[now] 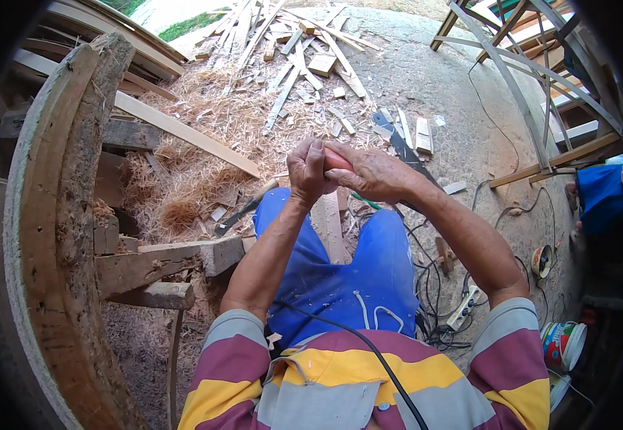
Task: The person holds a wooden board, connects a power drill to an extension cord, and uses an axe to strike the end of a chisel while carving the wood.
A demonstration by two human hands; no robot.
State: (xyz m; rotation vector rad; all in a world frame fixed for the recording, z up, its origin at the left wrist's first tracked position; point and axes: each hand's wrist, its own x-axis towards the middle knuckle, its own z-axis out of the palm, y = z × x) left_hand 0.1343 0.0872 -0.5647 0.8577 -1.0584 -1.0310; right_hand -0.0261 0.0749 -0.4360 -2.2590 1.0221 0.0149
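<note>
Both hands meet in front of my knees around a short orange-red rounded piece, mostly covered by fingers; its kind I cannot make out. My left hand is closed at its left end, thumb up. From the right, my right hand wraps over the other end. Below them, a pale wooden board stands between my blue-trousered legs. Beyond my right wrist a long dark flat strip runs slantwise, partly hidden by the forearm.
Left of me stands a thick curved timber on a wooden bench frame. Wood shavings and offcuts cover the ground ahead. To my right lie black cables, a power strip and a bucket.
</note>
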